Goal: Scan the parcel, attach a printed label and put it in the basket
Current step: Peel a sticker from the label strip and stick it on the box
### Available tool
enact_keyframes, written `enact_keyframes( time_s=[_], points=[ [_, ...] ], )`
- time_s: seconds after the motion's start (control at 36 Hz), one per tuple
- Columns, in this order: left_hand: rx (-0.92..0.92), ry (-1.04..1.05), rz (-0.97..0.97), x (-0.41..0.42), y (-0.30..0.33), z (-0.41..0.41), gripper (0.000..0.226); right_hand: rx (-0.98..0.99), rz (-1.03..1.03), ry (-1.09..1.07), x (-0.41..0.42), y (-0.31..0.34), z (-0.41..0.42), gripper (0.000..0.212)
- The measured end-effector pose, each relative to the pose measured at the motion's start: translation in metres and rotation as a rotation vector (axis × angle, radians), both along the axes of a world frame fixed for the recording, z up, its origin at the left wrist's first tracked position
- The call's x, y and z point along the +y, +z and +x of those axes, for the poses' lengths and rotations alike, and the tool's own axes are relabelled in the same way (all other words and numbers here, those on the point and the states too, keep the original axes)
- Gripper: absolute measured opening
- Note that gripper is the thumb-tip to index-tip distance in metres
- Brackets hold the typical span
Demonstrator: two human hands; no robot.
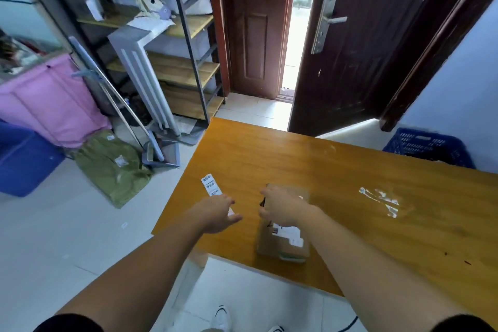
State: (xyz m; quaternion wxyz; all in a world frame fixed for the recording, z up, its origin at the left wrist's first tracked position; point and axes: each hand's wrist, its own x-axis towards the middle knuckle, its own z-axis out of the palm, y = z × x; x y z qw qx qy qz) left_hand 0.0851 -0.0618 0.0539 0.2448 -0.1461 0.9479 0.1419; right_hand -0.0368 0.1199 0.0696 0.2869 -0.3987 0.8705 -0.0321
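The labelling step looks in hand: the left hand (215, 213), fingers loosely spread, reaches onto the label strip (211, 187) near the table's (350, 170) left edge, while the right hand (280, 209) steadies the cardboard parcel (283, 242) by the near edge, its grip hidden; next, peel one label.

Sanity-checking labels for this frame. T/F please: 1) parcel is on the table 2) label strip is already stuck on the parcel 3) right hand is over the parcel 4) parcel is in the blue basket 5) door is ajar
1) Parcel is on the table. True.
2) Label strip is stuck on the parcel. False: it lies on the table, by the left hand.
3) Right hand is over the parcel. True.
4) Parcel is in the basket. False: it is on the table; the basket stands beyond the table's far edge.
5) Door is ajar. True.
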Motion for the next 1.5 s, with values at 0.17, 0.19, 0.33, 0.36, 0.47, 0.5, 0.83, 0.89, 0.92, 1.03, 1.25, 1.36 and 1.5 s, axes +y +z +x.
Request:
enact_keyframes(
  time_s=[0.17,0.19,0.33,0.36,0.47,0.5,0.83,0.89,0.92,1.03,1.25,1.36,1.5],
  points=[
    [0.053,0.031,-0.014,-0.040,-0.007,0.024,0.074,-0.025,-0.001,0.087,-0.052,-0.014,0.024,0.067],
    [0.061,0.031,-0.008,-0.045,-0.010,0.026,0.072,-0.034,0.000,0.088,-0.059,-0.015,0.027,0.066],
    [0.082,0.015,-0.031,-0.073,-0.023,0.032,0.069,-0.083,0.035,0.084,-0.093,-0.026,0.033,0.057],
    [0.080,0.013,-0.038,-0.079,-0.025,0.032,0.069,-0.086,0.040,0.078,-0.099,-0.028,0.033,0.056],
    [0.084,-0.014,-0.034,-0.099,-0.038,0.029,0.063,-0.093,0.061,0.041,-0.118,-0.040,0.034,0.050],
    [0.081,-0.027,-0.032,-0.103,-0.042,0.027,0.060,-0.096,0.068,0.029,-0.122,-0.044,0.034,0.049],
    [0.110,-0.056,0.026,-0.116,-0.100,-0.007,0.059,-0.177,0.062,-0.188,-0.159,-0.110,0.018,0.044],
    [0.134,-0.006,0.058,-0.113,-0.111,-0.012,0.063,-0.188,0.045,-0.254,-0.164,-0.120,0.016,0.047],
    [0.145,0.015,0.061,-0.111,-0.117,-0.015,0.067,-0.190,0.037,-0.287,-0.165,-0.125,0.015,0.048],
    [0.150,0.069,0.052,-0.104,-0.143,-0.021,0.079,-0.186,0.003,-0.337,-0.168,-0.144,0.017,0.047],
    [0.143,0.056,-0.013,-0.094,-0.170,-0.017,0.095,-0.145,0.004,-0.314,-0.170,-0.160,0.011,0.040],
    [0.129,0.049,-0.028,-0.093,-0.173,-0.015,0.096,-0.146,0.045,-0.325,-0.168,-0.158,0.012,0.046],
    [0.093,0.013,-0.028,-0.101,-0.162,-0.020,0.089,-0.120,-0.145,-0.372,-0.161,-0.141,0.006,0.006]
  ],
)
